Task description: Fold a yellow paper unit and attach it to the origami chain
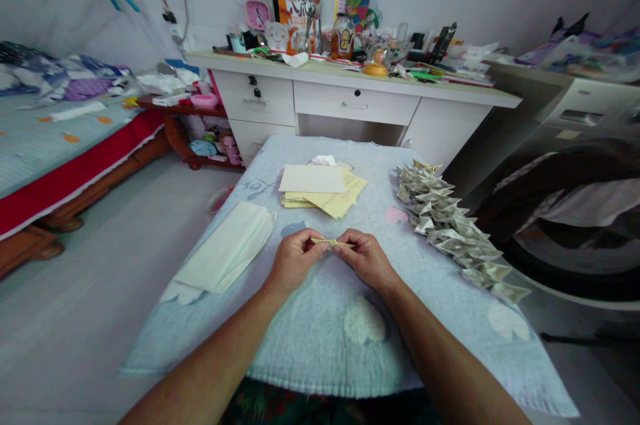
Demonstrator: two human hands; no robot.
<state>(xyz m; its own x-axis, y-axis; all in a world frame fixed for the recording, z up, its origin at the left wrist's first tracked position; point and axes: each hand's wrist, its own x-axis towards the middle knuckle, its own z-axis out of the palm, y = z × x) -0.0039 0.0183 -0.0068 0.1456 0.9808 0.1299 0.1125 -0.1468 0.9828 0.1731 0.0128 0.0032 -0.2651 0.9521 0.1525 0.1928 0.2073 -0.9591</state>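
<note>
Between my two hands is a small folded yellow paper (331, 242), narrow and pinched at both ends. My left hand (299, 257) closes on its left end with thumb and fingers. On the other end, my right hand (366, 257) has the same kind of pinch. Just beyond them lies a stack of yellow paper sheets (345, 199) with a pale card (313, 179) on top. Rows of folded paper pieces with pointed tips (450, 225) run along the table's right side. To the left rests a folded pale sheet bundle (225, 248).
A light blue cloth (310, 345) covers the table. Behind it stands a white desk (350, 101) crowded with jars, a clock and a snack bag (297, 1). A washing machine (575, 118) is at the right, a bed (70, 138) at the left. Crumpled white tissue (323, 160) lies behind the stack.
</note>
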